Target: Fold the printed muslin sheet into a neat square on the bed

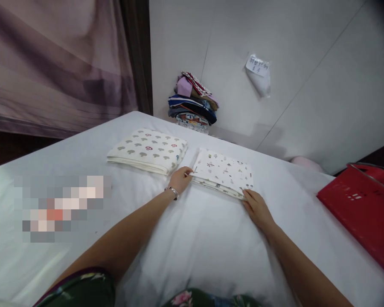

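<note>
A folded white cloth with small scattered prints (224, 170) lies flat on the white sheet, between my two hands. My left hand (180, 180), with a bracelet at the wrist, pinches its near left corner between thumb and fingers. At the near right corner, my right hand (257, 208) grips the folded edge, thumb on one side and fingers on the other. Just left of it rests another folded cloth, cream with mushroom prints (147, 149), which neither hand touches.
A red bag (361, 204) with a metal handle stands at the right. Beyond the far edge of the white-covered surface (205, 247) is a stack of folded clothes (193, 100). A labelled plastic packet (259, 74) lies farther off. A pinkish curtain (57, 64) hangs at left; a patch nearby is blurred.
</note>
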The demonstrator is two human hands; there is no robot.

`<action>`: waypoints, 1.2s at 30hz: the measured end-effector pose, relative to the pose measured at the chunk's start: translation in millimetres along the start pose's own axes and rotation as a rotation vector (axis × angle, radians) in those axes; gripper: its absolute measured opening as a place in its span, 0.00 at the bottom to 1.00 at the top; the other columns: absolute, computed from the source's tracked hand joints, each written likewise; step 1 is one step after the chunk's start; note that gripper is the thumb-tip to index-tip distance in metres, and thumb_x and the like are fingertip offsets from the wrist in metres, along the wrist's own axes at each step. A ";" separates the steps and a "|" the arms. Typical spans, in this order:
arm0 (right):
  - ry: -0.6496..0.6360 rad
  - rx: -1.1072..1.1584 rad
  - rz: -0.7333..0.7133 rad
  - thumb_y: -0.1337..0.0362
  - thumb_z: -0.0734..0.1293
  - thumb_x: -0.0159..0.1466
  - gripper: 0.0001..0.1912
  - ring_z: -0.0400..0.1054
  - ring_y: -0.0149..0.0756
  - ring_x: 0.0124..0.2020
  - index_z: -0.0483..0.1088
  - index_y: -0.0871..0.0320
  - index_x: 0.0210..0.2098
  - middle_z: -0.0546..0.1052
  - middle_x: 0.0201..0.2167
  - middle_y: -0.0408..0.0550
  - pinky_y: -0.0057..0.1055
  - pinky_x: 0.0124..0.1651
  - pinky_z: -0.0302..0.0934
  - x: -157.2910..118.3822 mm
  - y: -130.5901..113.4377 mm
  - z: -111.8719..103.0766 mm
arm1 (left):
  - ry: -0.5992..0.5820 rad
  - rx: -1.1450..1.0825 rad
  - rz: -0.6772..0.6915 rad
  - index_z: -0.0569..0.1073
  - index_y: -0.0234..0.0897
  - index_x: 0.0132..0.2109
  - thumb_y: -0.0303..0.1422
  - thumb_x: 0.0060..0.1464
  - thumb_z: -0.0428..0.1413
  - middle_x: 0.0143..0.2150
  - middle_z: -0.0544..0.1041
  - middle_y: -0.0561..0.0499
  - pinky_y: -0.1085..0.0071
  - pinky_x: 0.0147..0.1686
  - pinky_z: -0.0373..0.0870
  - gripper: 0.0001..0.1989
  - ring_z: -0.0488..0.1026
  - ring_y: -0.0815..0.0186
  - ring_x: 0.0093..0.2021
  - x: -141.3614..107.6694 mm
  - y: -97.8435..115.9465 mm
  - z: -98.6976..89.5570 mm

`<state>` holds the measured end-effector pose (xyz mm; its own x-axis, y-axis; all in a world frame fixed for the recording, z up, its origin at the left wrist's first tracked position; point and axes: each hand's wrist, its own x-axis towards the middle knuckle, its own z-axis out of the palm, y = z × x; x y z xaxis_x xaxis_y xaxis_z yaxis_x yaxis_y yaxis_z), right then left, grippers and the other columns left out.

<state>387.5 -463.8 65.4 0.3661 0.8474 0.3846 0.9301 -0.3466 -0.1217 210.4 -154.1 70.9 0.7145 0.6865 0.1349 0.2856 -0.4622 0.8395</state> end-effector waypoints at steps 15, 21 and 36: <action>0.043 -0.005 0.013 0.59 0.55 0.65 0.22 0.56 0.42 0.57 0.60 0.57 0.57 0.64 0.55 0.53 0.43 0.58 0.53 -3.0 5.3 9.7 | -0.105 0.276 0.048 0.65 0.38 0.47 0.34 0.48 0.53 0.42 0.73 0.49 0.70 0.40 0.66 0.17 0.71 0.65 0.40 -8.5 5.1 -1.5; 0.084 -0.022 -0.007 0.61 0.54 0.65 0.20 0.59 0.43 0.55 0.63 0.57 0.55 0.67 0.54 0.53 0.45 0.57 0.55 -5.3 11.5 15.6 | -0.080 0.424 0.068 0.68 0.40 0.34 0.32 0.48 0.50 0.36 0.74 0.50 0.68 0.37 0.64 0.05 0.69 0.62 0.39 -12.2 8.7 -4.2; 0.194 -0.081 -0.114 0.62 0.54 0.64 0.19 0.64 0.44 0.50 0.68 0.59 0.49 0.72 0.48 0.52 0.45 0.51 0.59 -5.4 23.2 32.9 | -0.050 0.503 0.018 0.70 0.39 0.33 0.31 0.46 0.51 0.34 0.75 0.51 0.69 0.36 0.66 0.05 0.71 0.63 0.37 -15.6 10.5 -12.7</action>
<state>408.1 -463.2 30.4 0.2385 0.7928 0.5609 0.9569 -0.2905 0.0038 194.1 -162.5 84.3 0.7483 0.6539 0.1116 0.5365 -0.6954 0.4781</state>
